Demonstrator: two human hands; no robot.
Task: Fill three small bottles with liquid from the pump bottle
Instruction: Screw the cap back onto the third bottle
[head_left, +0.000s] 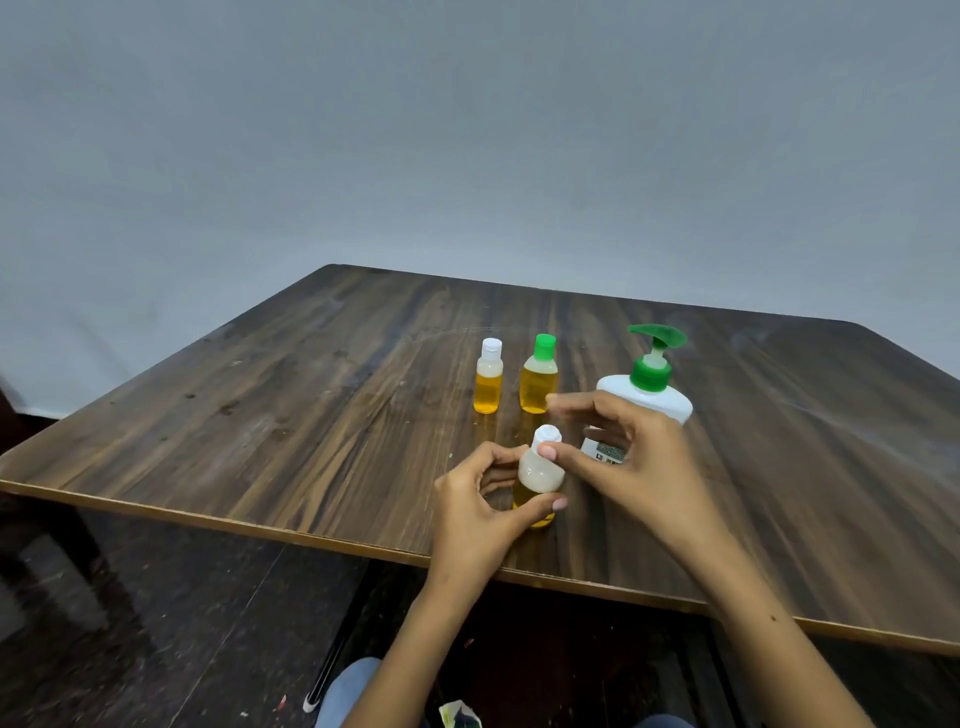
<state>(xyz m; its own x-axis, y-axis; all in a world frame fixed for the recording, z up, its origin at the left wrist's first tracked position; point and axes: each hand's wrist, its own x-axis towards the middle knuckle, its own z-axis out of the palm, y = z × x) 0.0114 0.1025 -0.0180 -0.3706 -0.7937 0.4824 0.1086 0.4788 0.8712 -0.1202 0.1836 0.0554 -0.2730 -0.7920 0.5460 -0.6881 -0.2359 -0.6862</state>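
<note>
— Position of third small bottle (540, 475)?
— Upright near front edge of wooden table (260, 415), nearest of the three. Gripped low on body by left hand (480, 512), thumb and fingers curled round it. Yellow liquid in lower part, cloudy above.

— Right hand (631, 457)?
— Raised over same bottle, thumb and forefinger pinching white cap (548, 435) at the neck, remaining fingers spread loose. Both forearms reaching in from lower frame.

— Other containers?
— White-capped bottle (489, 375) and green-capped bottle (540, 374) standing side by side behind, apart from each other, both capped, both holding yellow liquid to roughly shoulder height. Pump bottle (652, 387) just right of these, white body, green pump head, partly hidden by right hand. Fill level inside not discernible.

— Surroundings?
— Grey wall (467, 130) behind table, dark floor (156, 623) below.
</note>
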